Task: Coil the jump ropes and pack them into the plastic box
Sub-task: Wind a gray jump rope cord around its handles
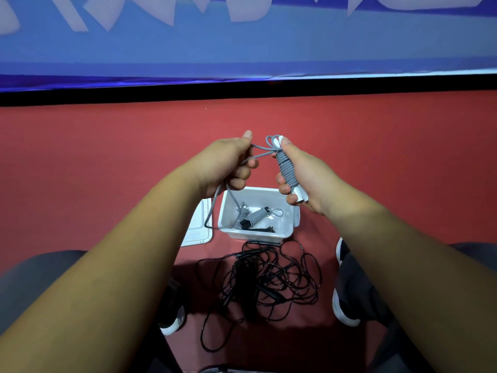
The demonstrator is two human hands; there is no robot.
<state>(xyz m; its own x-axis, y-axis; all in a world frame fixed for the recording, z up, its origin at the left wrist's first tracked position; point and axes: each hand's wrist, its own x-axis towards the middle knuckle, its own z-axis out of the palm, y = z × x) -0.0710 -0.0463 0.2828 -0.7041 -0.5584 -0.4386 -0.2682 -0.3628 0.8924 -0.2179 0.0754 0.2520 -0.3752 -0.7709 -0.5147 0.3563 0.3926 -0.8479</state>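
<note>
Nearest, a tangle of black jump ropes (269, 278) is noted on the red floor, not yet coiled. Just beyond, the plastic box (258, 235) is seen open, with one wound grey rope (255, 216) lying in it and the lid (197, 230) beside it. Above the box, a grey rope bundle (286, 168) is gripped in the right hand (304, 179). Its long axis is held near upright and slightly tilted, looped end pointing away. The free cord (265, 154) is pinched by the left hand (231, 162), its tail hanging by the box's left rim. Risk: if tension is slackened, the wraps may be sprung loose, and the tail may be snagged on the rim.
</note>
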